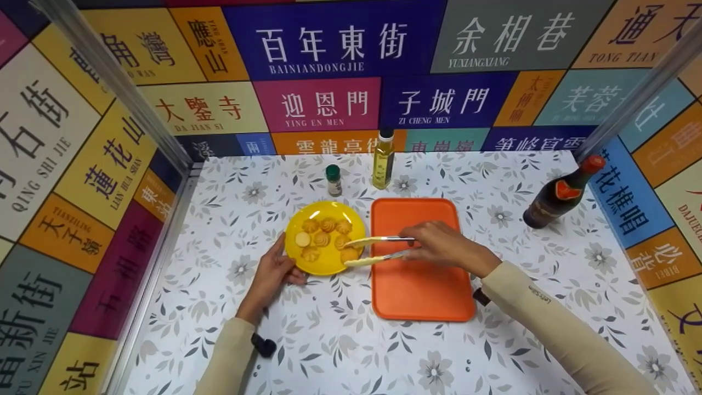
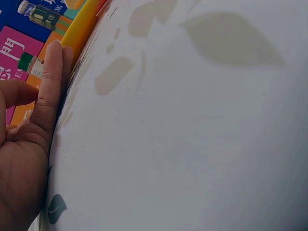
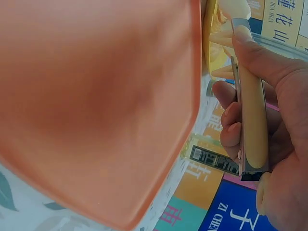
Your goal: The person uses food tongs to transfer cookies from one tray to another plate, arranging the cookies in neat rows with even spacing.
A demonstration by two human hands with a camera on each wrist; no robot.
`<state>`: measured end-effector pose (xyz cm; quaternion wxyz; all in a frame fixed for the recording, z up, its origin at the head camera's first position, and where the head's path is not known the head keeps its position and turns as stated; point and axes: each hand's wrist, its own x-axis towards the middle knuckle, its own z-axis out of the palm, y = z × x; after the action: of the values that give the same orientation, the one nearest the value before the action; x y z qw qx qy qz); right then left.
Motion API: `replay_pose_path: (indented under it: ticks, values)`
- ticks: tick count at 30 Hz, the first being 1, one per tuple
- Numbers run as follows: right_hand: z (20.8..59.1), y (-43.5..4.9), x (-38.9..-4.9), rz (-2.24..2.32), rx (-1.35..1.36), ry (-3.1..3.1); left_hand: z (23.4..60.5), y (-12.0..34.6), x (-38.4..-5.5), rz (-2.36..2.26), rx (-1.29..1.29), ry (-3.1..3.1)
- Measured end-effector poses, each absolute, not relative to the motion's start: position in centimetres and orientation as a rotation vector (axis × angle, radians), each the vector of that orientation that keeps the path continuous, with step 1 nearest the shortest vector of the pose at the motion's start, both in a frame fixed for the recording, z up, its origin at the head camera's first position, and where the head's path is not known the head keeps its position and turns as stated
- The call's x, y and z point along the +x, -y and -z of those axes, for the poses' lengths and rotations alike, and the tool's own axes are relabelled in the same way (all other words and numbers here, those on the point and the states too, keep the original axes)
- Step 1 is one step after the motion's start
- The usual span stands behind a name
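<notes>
Several swirl-topped cookies [image 1: 322, 240] and one pale, smooth round one [image 1: 303, 239] lie on a yellow plate [image 1: 327, 207]. My left hand [image 1: 276, 267] steadies the plate at its lower left rim; in the left wrist view its fingers [image 2: 50, 86] lie straight along the table up to the rim. In my right hand [image 1: 447, 247] I grip metal tongs [image 3: 252, 110] with cream-coloured handle covers and tips. The spread tips reach over the plate's right edge, close to the cookies there. Below the tongs lies an orange tray [image 1: 419, 293], right of the plate.
Behind the plate stand a small green-capped jar [image 1: 334, 181] and an oil bottle [image 1: 383, 162]. A dark bottle with a red cap [image 1: 562, 193] stands at the right. Panels with printed signs [image 1: 318, 104] enclose the flower-patterned table [image 1: 329, 351] at the back and sides.
</notes>
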<state>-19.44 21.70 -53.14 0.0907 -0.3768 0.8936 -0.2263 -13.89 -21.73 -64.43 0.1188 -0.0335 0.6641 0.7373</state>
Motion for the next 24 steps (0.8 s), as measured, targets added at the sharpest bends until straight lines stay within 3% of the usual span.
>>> replay_pose_path:
  ticks: [24]
  values:
    - [54.0,-18.6,-20.6,0.698,-1.1,-2.598,64.6,21.8,-13.9,-2.169,-0.101,-1.931]
